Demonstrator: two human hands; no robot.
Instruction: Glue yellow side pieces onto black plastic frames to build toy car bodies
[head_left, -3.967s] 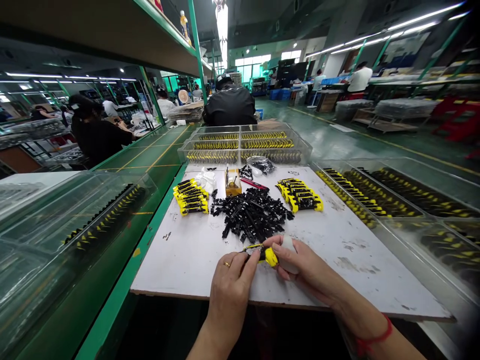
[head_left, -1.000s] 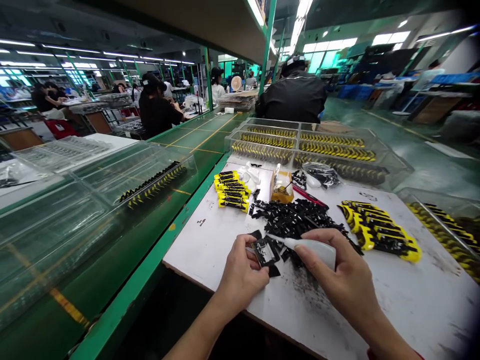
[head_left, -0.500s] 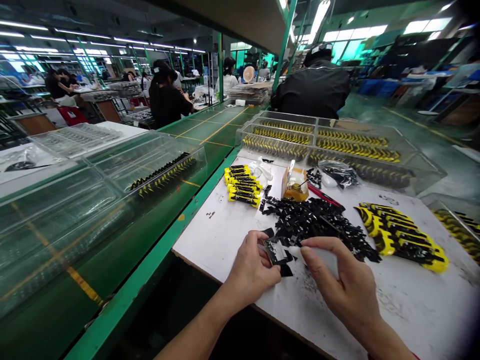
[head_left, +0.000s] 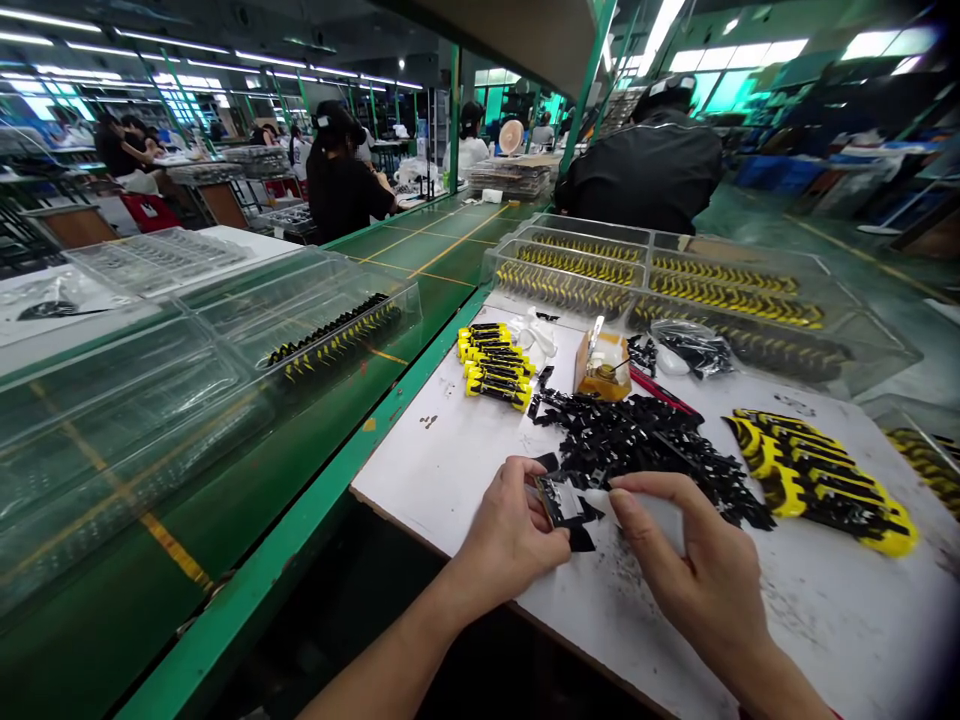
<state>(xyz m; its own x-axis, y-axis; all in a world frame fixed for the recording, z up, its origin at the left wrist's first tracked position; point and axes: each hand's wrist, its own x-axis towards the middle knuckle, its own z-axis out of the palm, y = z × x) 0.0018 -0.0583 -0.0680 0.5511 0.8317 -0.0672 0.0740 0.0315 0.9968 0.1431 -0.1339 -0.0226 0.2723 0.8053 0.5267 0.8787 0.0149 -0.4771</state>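
My left hand (head_left: 517, 525) is closed around a small black part (head_left: 559, 502) with a shiny light patch on its face, holding it just above the white work board (head_left: 420, 490). In my right hand (head_left: 694, 560) lies a whitish translucent squeeze bottle (head_left: 666, 520), mostly covered by the fingers and palm. Its pale nozzle points left at the black part and is close to it; whether they touch I cannot tell. A heap of loose black pieces (head_left: 637, 440) spreads right behind both hands.
Yellow-and-black assemblies lie in a left row (head_left: 495, 365) and a right row (head_left: 825, 480). Behind the heap stand an amber container (head_left: 602, 368) and a red tool (head_left: 667, 392). Clear trays (head_left: 720, 265) sit at the back; a green conveyor (head_left: 322, 440) runs along the left.
The whole view has shifted slightly, so things appear farther right. My right hand has tilted a little, and more of the bottle's nozzle shows beside the black part. Both grips stay the same.
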